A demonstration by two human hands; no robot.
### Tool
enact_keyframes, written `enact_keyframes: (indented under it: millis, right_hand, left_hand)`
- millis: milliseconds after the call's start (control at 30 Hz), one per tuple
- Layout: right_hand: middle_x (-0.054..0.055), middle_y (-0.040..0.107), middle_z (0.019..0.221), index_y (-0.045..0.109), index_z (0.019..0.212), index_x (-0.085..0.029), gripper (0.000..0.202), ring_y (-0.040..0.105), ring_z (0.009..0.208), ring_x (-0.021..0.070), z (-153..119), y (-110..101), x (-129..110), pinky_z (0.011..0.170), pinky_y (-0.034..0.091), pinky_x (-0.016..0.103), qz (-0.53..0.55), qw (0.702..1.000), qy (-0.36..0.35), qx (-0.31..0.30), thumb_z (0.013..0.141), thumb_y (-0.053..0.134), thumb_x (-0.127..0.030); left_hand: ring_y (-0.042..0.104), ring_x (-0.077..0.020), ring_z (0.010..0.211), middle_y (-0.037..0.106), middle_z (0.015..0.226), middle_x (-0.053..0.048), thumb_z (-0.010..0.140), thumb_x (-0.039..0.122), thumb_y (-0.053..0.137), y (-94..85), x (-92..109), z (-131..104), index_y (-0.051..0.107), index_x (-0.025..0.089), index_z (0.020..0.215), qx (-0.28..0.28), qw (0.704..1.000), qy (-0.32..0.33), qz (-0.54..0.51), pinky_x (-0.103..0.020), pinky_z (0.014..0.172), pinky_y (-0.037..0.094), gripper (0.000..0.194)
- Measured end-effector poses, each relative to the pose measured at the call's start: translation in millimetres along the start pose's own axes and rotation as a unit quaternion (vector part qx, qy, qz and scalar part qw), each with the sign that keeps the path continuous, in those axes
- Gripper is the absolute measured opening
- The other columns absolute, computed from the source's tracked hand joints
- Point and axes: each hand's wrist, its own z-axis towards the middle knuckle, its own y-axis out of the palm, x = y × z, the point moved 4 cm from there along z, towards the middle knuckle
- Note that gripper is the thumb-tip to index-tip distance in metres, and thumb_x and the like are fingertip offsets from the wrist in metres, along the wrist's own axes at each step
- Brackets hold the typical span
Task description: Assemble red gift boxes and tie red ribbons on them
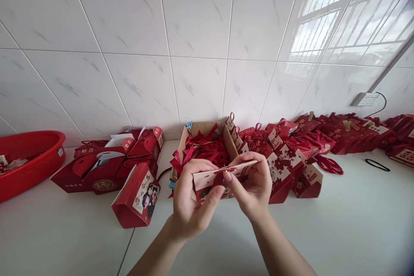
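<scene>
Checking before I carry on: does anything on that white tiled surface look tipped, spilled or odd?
One red paper gift box lies tipped on its side, away from the stack. Red ribbons spill over the brown cardboard box's rim. Both hands, left hand and right hand, hold a flat red box blank.

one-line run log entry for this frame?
left hand: holds flat red gift box | right hand: pinches its top edge | behind: cardboard box of red ribbons | left: red basin

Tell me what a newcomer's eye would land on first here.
Both hands, left hand and right hand, pinch a flat red gift box at the centre. Behind it sits a cardboard box of red ribbons, with finished red boxes lined along the wall to the right and a red basin at far left.
</scene>
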Motion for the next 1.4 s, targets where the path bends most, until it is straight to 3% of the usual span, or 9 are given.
enact_keyframes:
  millis: [67, 167, 300, 367, 533, 700, 833, 967, 1400]
  right_hand:
    - [-0.002, 0.057, 0.081, 0.051, 0.1, -0.025, 0.034, 0.058, 0.066, 0.0117, 3.1, -4.7, -0.9, 0.057, 0.048, 0.023, -0.001, 1.0, -0.007, 0.028, 0.076, 0.073, -0.013]
    - [-0.002, 0.057, 0.083, 0.052, 0.097, -0.025, 0.032, 0.058, 0.066, 0.01, 8.6, -11.6, -3.5, 0.057, 0.048, 0.021, 0.002, 0.998, -0.014, 0.069, 0.077, 0.072, -0.013]
    - [-0.002, 0.058, 0.084, 0.052, 0.096, -0.024, 0.029, 0.058, 0.065, 0.009, 13.1, -20.2, -5.7, 0.057, 0.049, 0.02, -0.004, 0.993, -0.019, 0.115, 0.078, 0.073, -0.014]
    - [-0.002, 0.058, 0.084, 0.052, 0.094, -0.024, 0.029, 0.058, 0.065, 0.009, 14.0, -23.2, -5.6, 0.059, 0.049, 0.02, -0.01, 0.991, -0.02, 0.13, 0.077, 0.073, -0.015]
    - [-0.003, 0.057, 0.08, 0.051, 0.093, -0.023, 0.029, 0.056, 0.063, 0.0091, 14.8, -26.9, -3.7, 0.058, 0.048, 0.021, -0.024, 0.987, -0.02, 0.158, 0.077, 0.075, -0.018]
    - [-0.003, 0.055, 0.08, 0.051, 0.092, -0.023, 0.029, 0.054, 0.063, 0.0092, 15.9, -29.7, -1.7, 0.058, 0.046, 0.022, -0.016, 0.984, -0.016, 0.178, 0.076, 0.076, -0.02]
    - [-0.003, 0.055, 0.081, 0.052, 0.091, -0.022, 0.029, 0.054, 0.064, 0.009, 17.9, -33.4, -2.2, 0.058, 0.046, 0.021, -0.017, 0.981, -0.018, 0.193, 0.075, 0.076, -0.019]
    - [-0.004, 0.055, 0.076, 0.052, 0.091, -0.022, 0.029, 0.053, 0.062, 0.0088, 20.5, -37.4, -2.5, 0.057, 0.046, 0.021, -0.005, 0.979, -0.008, 0.205, 0.075, 0.077, -0.02]
    - [-0.004, 0.054, 0.076, 0.05, 0.09, -0.022, 0.03, 0.054, 0.062, 0.0086, 19.7, -36.2, 1.8, 0.056, 0.046, 0.02, -0.026, 0.978, 0.011, 0.204, 0.075, 0.077, -0.022]
  left_hand:
    - [0.06, -0.0196, 0.1, 0.054, 0.111, -0.009, 0.081, 0.015, 0.066, 2.0, -3.9, -1.3, 0.046, 0.021, 0.121, -0.01, 0.999, -0.033, 0.029, -0.032, 0.084, 0.053, 0.046]
    - [0.057, -0.0238, 0.109, 0.049, 0.121, -0.012, 0.078, 0.014, 0.069, 1.0, -8.9, -3.1, 0.038, 0.022, 0.126, 0.033, 0.994, -0.052, 0.09, -0.038, 0.088, 0.051, 0.058]
    - [0.052, -0.0257, 0.112, 0.05, 0.113, -0.01, 0.074, 0.013, 0.073, 3.9, -5.2, 0.5, 0.044, 0.021, 0.098, 0.029, 0.98, 0.015, 0.195, -0.038, 0.089, 0.049, 0.039]
    - [0.052, -0.026, 0.109, 0.051, 0.108, -0.009, 0.075, 0.013, 0.073, 6.8, -0.4, 3.3, 0.046, 0.021, 0.088, 0.015, 0.956, 0.057, 0.289, -0.039, 0.09, 0.047, 0.031]
    - [0.054, -0.0252, 0.094, 0.056, 0.098, -0.007, 0.075, 0.015, 0.074, 10.9, 9.2, 3.3, 0.059, 0.022, 0.093, 0.052, 0.889, 0.135, 0.434, -0.04, 0.086, 0.046, 0.025]
    - [0.058, -0.0207, 0.08, 0.058, 0.086, -0.005, 0.08, 0.019, 0.07, 9.1, -0.8, 2.7, 0.051, 0.02, 0.093, 0.034, 0.923, 0.059, 0.379, -0.032, 0.073, 0.05, 0.023]
    - [0.063, -0.0199, 0.078, 0.065, 0.085, -0.004, 0.085, 0.025, 0.062, 4.3, -15.5, 5.3, 0.053, 0.02, 0.092, -0.086, 0.944, -0.101, 0.301, -0.03, 0.07, 0.05, 0.012]
    - [0.063, -0.0178, 0.075, 0.067, 0.084, -0.002, 0.089, 0.029, 0.057, -5.9, -22.7, 5.8, 0.056, 0.02, 0.086, -0.18, 0.927, -0.207, 0.256, -0.028, 0.068, 0.048, 0.009]
    - [0.065, -0.0141, 0.08, 0.068, 0.082, 0.0, 0.088, 0.024, 0.059, -20.6, -15.8, 13.5, 0.061, 0.021, 0.083, -0.152, 0.952, -0.22, 0.151, -0.023, 0.074, 0.052, 0.007]
